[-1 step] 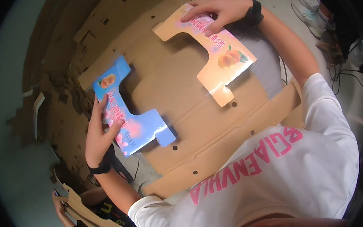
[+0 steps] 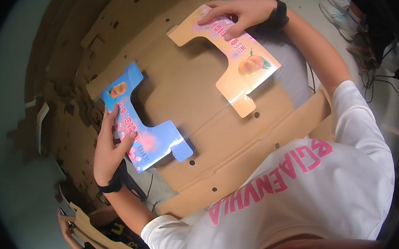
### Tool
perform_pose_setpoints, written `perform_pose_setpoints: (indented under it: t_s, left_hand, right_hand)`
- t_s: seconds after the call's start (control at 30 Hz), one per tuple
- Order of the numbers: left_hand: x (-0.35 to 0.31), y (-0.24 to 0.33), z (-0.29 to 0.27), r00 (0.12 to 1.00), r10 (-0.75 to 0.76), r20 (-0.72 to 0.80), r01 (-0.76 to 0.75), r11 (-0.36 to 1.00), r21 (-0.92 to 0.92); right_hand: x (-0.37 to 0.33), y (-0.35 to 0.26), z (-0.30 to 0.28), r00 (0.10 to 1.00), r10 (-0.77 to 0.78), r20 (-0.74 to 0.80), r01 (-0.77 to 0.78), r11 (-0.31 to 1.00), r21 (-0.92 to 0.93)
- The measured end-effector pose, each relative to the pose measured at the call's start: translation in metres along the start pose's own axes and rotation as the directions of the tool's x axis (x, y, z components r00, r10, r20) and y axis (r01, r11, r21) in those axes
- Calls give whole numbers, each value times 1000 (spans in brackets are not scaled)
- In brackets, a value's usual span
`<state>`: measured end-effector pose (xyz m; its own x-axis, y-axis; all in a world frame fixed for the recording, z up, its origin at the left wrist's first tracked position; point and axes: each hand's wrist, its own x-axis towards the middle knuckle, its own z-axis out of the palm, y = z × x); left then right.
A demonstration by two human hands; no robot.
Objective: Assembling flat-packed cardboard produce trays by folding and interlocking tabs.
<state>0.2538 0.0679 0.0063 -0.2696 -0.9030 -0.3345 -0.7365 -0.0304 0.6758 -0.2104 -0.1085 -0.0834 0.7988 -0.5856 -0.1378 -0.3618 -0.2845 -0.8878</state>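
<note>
Below me lies a big brown cardboard sheet point(image 2: 178, 98) with small round holes and crease lines. Over its left side is a glossy blue printed card panel point(image 2: 156, 139) with a deep cutout, a peach picture and pink blossoms. My left hand point(image 2: 107, 150) grips its outer edge, thumb on the printed face and some fingertips hidden. A matching peach-orange panel point(image 2: 233, 82) is at the upper right, its cutout facing the blue one. My right hand point(image 2: 249, 14) holds its upper outer edge, fingers and thumb over the print. Both panels cast shadows on the sheet.
Torn brown cardboard point(image 2: 69, 139) piles up along the left. At the lower left, another person's hand point(image 2: 64, 226) is at a cut cardboard piece point(image 2: 93, 236). Toward the right are a pale shoe point(image 2: 338, 15) and dark cables point(image 2: 376, 80).
</note>
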Motion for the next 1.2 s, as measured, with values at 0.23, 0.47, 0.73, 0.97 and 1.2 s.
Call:
perform_pose_setpoints:
  t_s: [0.23, 0.47, 0.73, 0.97, 1.2]
  left_hand:
    - [0, 34, 5, 1000, -10, 23, 6, 986, 168]
    - [-55, 43, 36, 982, -54, -178, 40, 996, -84]
    - [-70, -2, 75, 691, -369, -621, 243, 928, -281]
    - [-75, -21, 53, 679, -599, -425, -70, 523, -849]
    - [-1, -47, 55, 934, -255, -252, -194, 233, -953]
  right_hand:
    - [-12, -13, 4, 999, -16, -31, 14, 996, -85]
    - [-87, -30, 37, 972, -138, -190, 105, 979, -174]
    - [-118, -31, 72, 887, 43, -460, 57, 978, 201]
    - [-123, 10, 52, 568, 631, -528, 175, 535, 827]
    - [-177, 66, -45, 729, 350, -588, 447, 407, 796]
